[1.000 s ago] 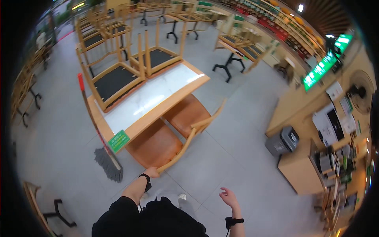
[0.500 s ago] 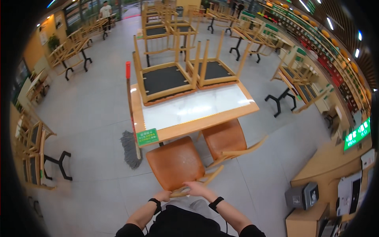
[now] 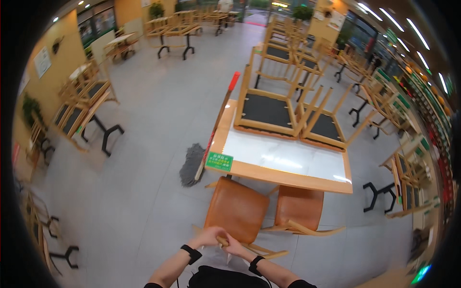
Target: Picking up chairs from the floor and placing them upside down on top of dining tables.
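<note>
My left hand (image 3: 210,236) and my right hand (image 3: 234,246) are close together on the wooden backrest of a chair (image 3: 237,209) with an orange-brown padded seat. Fingers of both hands are closed round the wood, and a piece of the rail shows between them. The chair stands upright at the near side of a wooden table (image 3: 288,178) with a white top. To its right is a second chair (image 3: 300,208) of the same kind. Two more chairs (image 3: 267,114) rest upside down on the tabletop, legs up.
A grey mop (image 3: 192,163) with a red-tipped handle leans against the table's left edge, beside a green sign (image 3: 219,162). Tables with upturned chairs stand left (image 3: 89,108), right (image 3: 401,180) and further back. A person (image 3: 224,6) stands far off.
The view has swung left, so the table, chairs and mop now appear further right. My hands have come closer together on the backrest.
</note>
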`<state>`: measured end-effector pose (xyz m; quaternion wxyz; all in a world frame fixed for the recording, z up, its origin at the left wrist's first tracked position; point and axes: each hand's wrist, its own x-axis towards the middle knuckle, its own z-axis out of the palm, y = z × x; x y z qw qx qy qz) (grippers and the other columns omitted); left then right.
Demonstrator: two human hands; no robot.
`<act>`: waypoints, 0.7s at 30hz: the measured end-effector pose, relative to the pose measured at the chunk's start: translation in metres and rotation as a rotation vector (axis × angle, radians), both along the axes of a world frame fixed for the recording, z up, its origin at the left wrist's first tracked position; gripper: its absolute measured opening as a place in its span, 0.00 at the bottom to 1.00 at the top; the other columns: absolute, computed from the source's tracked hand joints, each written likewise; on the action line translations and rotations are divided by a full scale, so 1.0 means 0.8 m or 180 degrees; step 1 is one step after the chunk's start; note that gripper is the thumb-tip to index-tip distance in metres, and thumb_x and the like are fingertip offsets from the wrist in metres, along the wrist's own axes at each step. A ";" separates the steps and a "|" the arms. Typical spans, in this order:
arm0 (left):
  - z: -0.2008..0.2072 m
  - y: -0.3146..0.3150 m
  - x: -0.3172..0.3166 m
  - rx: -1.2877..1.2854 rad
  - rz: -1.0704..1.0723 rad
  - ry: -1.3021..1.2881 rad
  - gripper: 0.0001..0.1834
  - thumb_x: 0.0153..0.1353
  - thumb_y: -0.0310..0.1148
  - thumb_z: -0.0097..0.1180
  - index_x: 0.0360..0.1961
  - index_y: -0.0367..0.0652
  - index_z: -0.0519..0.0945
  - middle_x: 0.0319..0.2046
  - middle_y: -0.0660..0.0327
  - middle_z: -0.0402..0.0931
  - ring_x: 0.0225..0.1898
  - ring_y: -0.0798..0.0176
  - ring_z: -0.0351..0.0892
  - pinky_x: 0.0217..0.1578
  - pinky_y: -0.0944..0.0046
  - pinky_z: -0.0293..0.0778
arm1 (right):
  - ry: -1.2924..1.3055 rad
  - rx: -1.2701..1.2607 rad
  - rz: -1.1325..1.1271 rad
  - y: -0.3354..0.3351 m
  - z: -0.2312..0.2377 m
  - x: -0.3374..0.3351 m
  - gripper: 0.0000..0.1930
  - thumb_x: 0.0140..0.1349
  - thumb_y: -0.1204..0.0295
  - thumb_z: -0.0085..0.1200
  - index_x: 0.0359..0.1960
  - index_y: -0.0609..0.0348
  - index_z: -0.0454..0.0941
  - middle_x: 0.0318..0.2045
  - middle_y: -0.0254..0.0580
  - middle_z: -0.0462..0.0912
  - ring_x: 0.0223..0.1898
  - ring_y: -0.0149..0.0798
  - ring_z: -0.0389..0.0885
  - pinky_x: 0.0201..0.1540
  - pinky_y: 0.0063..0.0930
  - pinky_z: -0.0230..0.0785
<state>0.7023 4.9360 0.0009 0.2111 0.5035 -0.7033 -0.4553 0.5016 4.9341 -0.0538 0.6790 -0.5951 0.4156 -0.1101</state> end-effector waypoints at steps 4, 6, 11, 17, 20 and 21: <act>-0.027 0.077 0.025 0.0873 0.2243 0.1470 0.23 0.54 0.27 0.63 0.53 0.45 0.77 0.46 0.60 0.79 0.44 0.61 0.81 0.47 0.60 0.77 | 0.0910 -0.0414 0.0946 -0.014 0.004 -0.014 0.30 0.52 0.58 0.68 0.55 0.59 0.76 0.46 0.45 0.83 0.48 0.39 0.81 0.52 0.32 0.72; -0.025 0.130 0.019 0.1087 0.3276 0.1431 0.18 0.58 0.25 0.57 0.51 0.42 0.78 0.43 0.60 0.80 0.41 0.62 0.81 0.42 0.63 0.77 | 0.1155 -0.0219 0.0752 -0.007 0.035 -0.019 0.27 0.52 0.56 0.67 0.50 0.60 0.80 0.42 0.45 0.85 0.46 0.39 0.83 0.50 0.31 0.73; -0.061 0.281 0.002 0.1793 0.4793 0.2058 0.13 0.61 0.27 0.54 0.47 0.41 0.78 0.37 0.59 0.81 0.36 0.64 0.81 0.37 0.63 0.76 | 0.0970 -0.0305 0.0290 -0.007 0.056 -0.024 0.27 0.51 0.53 0.65 0.49 0.57 0.82 0.42 0.51 0.86 0.48 0.47 0.83 0.50 0.37 0.74; -0.083 0.415 -0.050 0.2017 0.5629 0.2691 0.14 0.61 0.26 0.50 0.48 0.38 0.76 0.36 0.56 0.80 0.39 0.59 0.81 0.41 0.57 0.77 | 0.1193 -0.0836 0.0467 -0.034 0.080 0.009 0.24 0.54 0.59 0.63 0.51 0.57 0.80 0.43 0.50 0.85 0.50 0.46 0.83 0.52 0.36 0.73; -0.101 0.459 -0.085 0.2240 0.6035 0.3164 0.13 0.61 0.27 0.53 0.47 0.38 0.75 0.35 0.56 0.79 0.39 0.57 0.81 0.42 0.56 0.77 | 0.0853 -0.0693 0.0378 -0.023 0.133 0.046 0.12 0.56 0.69 0.61 0.38 0.63 0.79 0.26 0.42 0.82 0.27 0.35 0.81 0.32 0.29 0.74; -0.118 0.470 -0.090 0.2010 0.5963 0.3359 0.13 0.61 0.28 0.54 0.47 0.38 0.75 0.36 0.55 0.79 0.39 0.57 0.81 0.42 0.56 0.77 | 0.0707 -0.0504 0.0319 -0.021 0.147 0.055 0.08 0.56 0.72 0.61 0.32 0.66 0.78 0.21 0.38 0.80 0.20 0.32 0.79 0.25 0.26 0.72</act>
